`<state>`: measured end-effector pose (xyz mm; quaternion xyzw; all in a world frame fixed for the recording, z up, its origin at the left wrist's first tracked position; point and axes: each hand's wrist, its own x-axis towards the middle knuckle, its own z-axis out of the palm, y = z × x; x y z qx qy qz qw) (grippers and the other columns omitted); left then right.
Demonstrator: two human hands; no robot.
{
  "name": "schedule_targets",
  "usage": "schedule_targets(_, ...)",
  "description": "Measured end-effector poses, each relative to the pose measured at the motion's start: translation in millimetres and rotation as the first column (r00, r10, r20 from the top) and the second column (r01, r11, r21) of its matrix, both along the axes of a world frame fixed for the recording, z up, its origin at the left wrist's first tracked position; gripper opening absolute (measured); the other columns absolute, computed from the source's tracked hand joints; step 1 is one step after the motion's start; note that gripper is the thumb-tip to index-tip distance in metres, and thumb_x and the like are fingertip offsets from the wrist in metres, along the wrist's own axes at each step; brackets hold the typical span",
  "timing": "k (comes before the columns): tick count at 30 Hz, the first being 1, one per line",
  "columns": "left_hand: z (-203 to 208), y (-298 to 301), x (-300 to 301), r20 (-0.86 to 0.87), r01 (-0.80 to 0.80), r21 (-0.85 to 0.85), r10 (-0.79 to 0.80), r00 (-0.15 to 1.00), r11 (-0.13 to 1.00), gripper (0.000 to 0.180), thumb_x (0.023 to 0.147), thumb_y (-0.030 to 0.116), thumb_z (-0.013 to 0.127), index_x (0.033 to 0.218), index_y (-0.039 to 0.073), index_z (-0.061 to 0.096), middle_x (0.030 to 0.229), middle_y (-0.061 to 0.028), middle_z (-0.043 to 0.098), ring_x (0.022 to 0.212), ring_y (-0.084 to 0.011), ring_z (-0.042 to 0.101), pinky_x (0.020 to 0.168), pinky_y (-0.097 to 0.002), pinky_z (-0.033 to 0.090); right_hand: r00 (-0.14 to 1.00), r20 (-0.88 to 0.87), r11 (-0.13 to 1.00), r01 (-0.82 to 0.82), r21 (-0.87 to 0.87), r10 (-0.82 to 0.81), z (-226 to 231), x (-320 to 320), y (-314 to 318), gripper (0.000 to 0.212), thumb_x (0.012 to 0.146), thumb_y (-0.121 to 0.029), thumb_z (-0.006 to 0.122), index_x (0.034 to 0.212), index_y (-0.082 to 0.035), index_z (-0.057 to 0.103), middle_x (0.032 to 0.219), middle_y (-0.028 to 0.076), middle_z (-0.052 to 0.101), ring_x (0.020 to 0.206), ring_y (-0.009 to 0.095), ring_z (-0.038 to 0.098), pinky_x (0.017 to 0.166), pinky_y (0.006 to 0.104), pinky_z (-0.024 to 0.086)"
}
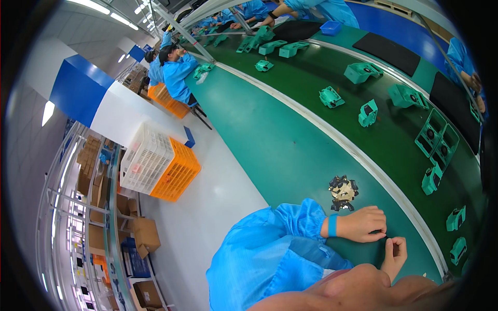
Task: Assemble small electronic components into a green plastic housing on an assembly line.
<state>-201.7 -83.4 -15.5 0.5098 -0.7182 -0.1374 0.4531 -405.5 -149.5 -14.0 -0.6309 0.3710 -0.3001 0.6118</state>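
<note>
My left hand (362,225), with a blue band at its wrist, is closed over the green bench top. Close beside it my right hand (395,255) has its thumb and forefinger bent together. A tiny dark thing shows between the fingertips of both hands; it is too small to name. Just beyond my left hand lies a small heap of black and gold-coloured parts (342,193) on the green bench (290,142).
Beyond a pale rail (358,155) runs a dark green belt (311,83) with several green plastic housings (368,113). Co-workers in blue smocks (178,78) sit farther along. White and orange crates (148,160) stand on the floor at left, near shelves with cardboard boxes (146,236).
</note>
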Motion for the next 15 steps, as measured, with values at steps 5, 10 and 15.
schedule_targets(5,-4.6,-2.4,-4.6,-0.003,-0.021,0.004,0.021,1.000,1.000,0.012,0.088,0.017,0.068,0.082,0.010,0.061,0.083,-0.0043,0.058,0.080,-0.0248,0.057,0.076,-0.0386,0.043,0.999,-0.036,0.998,0.016,-0.061,-0.018,3.5,-1.4,-0.1,0.010,0.094,-0.001,0.061,0.088,0.000,0.053,0.091,0.003,0.049,0.077,0.009,0.045,0.069,0.0227,0.037)
schedule_targets(10,-2.5,-2.4,-7.7,-0.003,-0.026,-0.002,0.026,1.000,1.000,0.012,0.088,0.019,0.068,0.084,0.010,0.062,0.084,-0.0043,0.059,0.081,-0.0247,0.057,0.076,-0.0386,0.043,0.998,-0.058,0.995,0.005,-0.104,-0.011,1.1,-6.9,-2.8,0.011,0.095,-0.002,0.060,0.087,0.000,0.053,0.091,0.003,0.049,0.078,0.010,0.045,0.069,0.0236,0.038)
schedule_targets(15,2.3,-2.0,-10.7,0.006,-0.056,0.046,0.056,0.998,0.997,0.015,0.088,0.022,0.069,0.082,0.010,0.064,0.081,-0.0042,0.060,0.081,-0.0249,0.058,0.075,-0.0381,0.043,0.998,-0.052,0.991,-0.027,-0.131,0.020,-2.1,-11.0,-5.2,0.011,0.098,-0.003,0.061,0.090,-0.004,0.052,0.088,-0.001,0.045,0.078,0.007,0.041,0.071,0.0217,0.036)
